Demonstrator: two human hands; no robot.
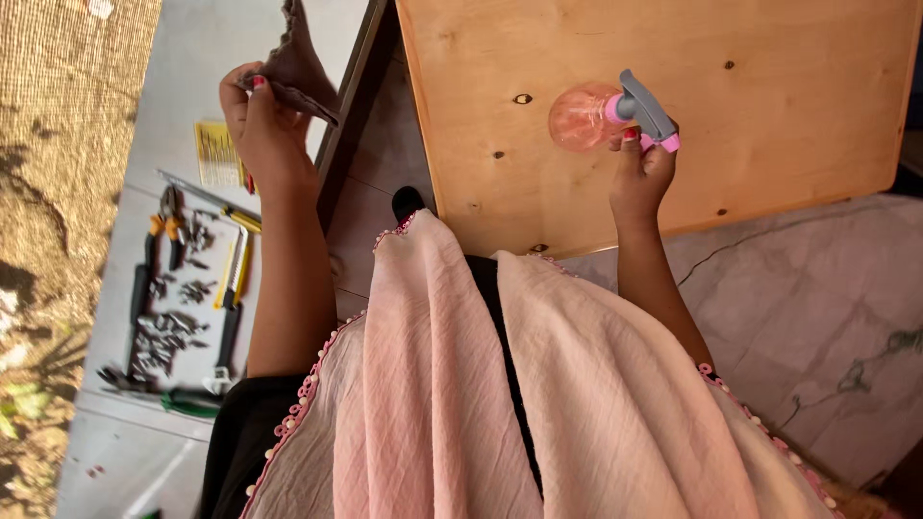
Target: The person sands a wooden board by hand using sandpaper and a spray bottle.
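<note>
a small pink translucent plastic spray bottle with a grey trigger head (615,113) sits in the upper middle-right of the frame, over a pale wooden board counter (769,86). the right hand (642,173) is closed around its neck from below, a finger at the pink trigger. the bottle's long axis lies sideways, round body toward the left, nozzle toward the right. the left hand (260,125), in the upper left and well apart, is pinched shut on a dark brown-grey cloth (293,62). a pale pink crinkled scarf (481,384) fills the lower centre. far left, pliers and small metal tools (178,298) lie on a grey floor.
</note>
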